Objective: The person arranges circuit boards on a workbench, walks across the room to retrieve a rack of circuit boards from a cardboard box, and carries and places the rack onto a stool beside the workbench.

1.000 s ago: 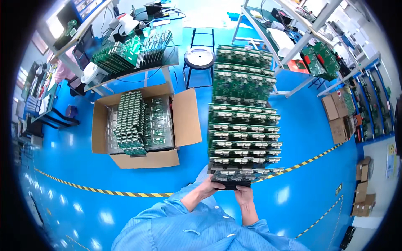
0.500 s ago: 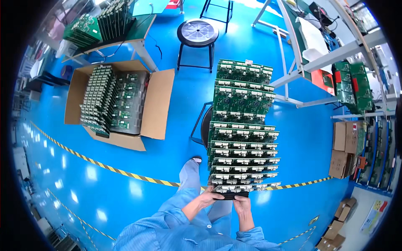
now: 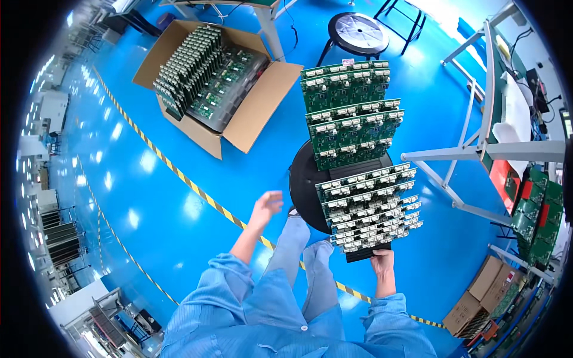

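Note:
A black slotted rack (image 3: 358, 255) carries several green circuit boards (image 3: 352, 132) standing in rows, with white connectors along their upper edges. A gap in the rows bares part of the rack's base. It rests over a round black stool (image 3: 307, 185), whose seat shows on the left. My right hand (image 3: 383, 261) grips the rack's near end, thumb on top and the other fingers mostly hidden beneath. My left hand (image 3: 267, 206) is in the air left of the rack, touching nothing, its fingers loosely apart.
An open cardboard box (image 3: 262, 110) at the far left holds more boards and a clear plastic tray. Behind the rack stands another round stool (image 3: 358, 33). A metal-framed workbench (image 3: 441, 153) is on the right, with boards hanging near it. Striped tape (image 3: 203, 194) crosses the blue floor.
The rack, earlier held by both hands, now sits over the stool. My left hand has let go and moved left, while my right stays on the near end. The view has turned.

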Motion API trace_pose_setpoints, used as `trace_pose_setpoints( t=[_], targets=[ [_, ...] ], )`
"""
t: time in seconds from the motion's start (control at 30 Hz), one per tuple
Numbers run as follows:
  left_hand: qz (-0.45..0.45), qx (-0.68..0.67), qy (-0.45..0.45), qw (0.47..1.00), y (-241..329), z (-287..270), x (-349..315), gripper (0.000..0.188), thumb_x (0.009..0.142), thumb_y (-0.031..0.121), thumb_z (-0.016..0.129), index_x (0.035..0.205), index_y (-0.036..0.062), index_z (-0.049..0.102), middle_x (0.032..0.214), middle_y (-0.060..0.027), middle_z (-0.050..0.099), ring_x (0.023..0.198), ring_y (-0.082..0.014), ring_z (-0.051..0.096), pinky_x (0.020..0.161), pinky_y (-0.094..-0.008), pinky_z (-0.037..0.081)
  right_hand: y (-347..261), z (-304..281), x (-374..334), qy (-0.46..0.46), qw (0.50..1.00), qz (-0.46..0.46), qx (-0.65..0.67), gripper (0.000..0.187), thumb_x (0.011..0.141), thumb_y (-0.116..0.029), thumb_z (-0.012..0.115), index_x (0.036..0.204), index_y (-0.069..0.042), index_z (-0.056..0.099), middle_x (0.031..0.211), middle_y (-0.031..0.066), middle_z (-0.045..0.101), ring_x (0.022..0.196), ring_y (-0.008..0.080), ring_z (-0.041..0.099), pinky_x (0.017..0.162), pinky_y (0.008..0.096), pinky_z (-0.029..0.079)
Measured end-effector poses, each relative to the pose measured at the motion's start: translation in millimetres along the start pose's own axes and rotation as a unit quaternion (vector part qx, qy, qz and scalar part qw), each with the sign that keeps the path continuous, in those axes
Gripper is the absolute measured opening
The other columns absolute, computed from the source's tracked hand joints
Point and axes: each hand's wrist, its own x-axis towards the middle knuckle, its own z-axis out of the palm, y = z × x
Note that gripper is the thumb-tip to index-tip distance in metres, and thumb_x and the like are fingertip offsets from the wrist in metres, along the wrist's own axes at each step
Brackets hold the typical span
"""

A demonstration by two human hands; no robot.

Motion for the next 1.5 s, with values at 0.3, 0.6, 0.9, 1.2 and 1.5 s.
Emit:
trace_pose_setpoints(
  t=[0.3, 0.6, 0.9, 1.2, 1.5],
  targets=[
    [-0.106, -0.156, 0.039, 0.981, 82.3, 67.8, 123.8, 0.047, 0.095, 0.042, 0.056, 0.114, -0.0005, 0.063, 0.110, -0.0114, 0.066, 0.098, -0.0163, 0.062, 0.084, -0.0302, 0.049, -26.7, 5.0, 17.9, -0.021, 0.999, 0.006, 0.049, 0.077, 0.055, 0.018, 0.048, 0.131, 0.005, 0.048, 0.125, 0.0208, 0.057, 0.118, 0.0392, 0.053, 0.105, 0.0488, 0.041],
    [-0.053, -0.290, 0.112, 0.949, 69.4, 27.1, 196.7, 0.037, 0.094, 0.026, 0.051, 0.111, -0.0046, 0.064, 0.107, -0.0134, 0.067, 0.092, -0.0206, 0.065, 0.082, -0.0308, 0.051, -44.3, 61.1, 68.6, -0.004, 1.000, 0.020, -0.010, 0.082, 0.052, 0.024, 0.048, 0.130, 0.001, 0.051, 0.126, 0.0175, 0.059, 0.123, 0.0365, 0.052, 0.102, 0.0482, 0.043],
    [0.039, -0.290, 0.064, 0.954, 140.5, -42.2, 258.7, 0.041, 0.091, 0.032, 0.048, 0.113, 0.0001, 0.060, 0.103, -0.0109, 0.067, 0.085, -0.0218, 0.067, 0.075, -0.0339, 0.054, -47.5, 174.4, 151.5, -0.057, 0.996, 0.040, -0.057, 0.078, 0.056, 0.027, 0.050, 0.130, 0.003, 0.051, 0.124, 0.0181, 0.060, 0.116, 0.0338, 0.057, 0.089, 0.0426, 0.052],
    [0.203, -0.113, 0.182, 0.955, 134.3, -57.3, 256.3, 0.030, 0.094, 0.018, 0.046, 0.107, -0.0027, 0.065, 0.099, -0.0098, 0.069, 0.087, -0.0193, 0.064, 0.077, -0.0305, 0.048, -65.0, 172.9, 161.4, -0.073, 0.984, 0.118, -0.113, 0.080, 0.059, 0.028, 0.051, 0.133, -0.003, 0.049, 0.128, 0.0145, 0.057, 0.119, 0.0318, 0.056, 0.084, 0.0374, 0.055],
    [0.064, -0.162, 0.414, 0.893, -30.9, 48.0, 42.3, 0.040, 0.093, 0.019, 0.058, 0.131, 0.0068, 0.052, 0.109, -0.0070, 0.063, 0.097, -0.0198, 0.060, 0.086, -0.0300, 0.046, -90.6, 196.6, 192.0, -0.119, 0.941, 0.226, -0.221, 0.060, 0.066, 0.026, 0.057, 0.120, 0.001, 0.056, 0.114, 0.0119, 0.063, 0.106, 0.0278, 0.062, 0.086, 0.0359, 0.053]
  ],
)
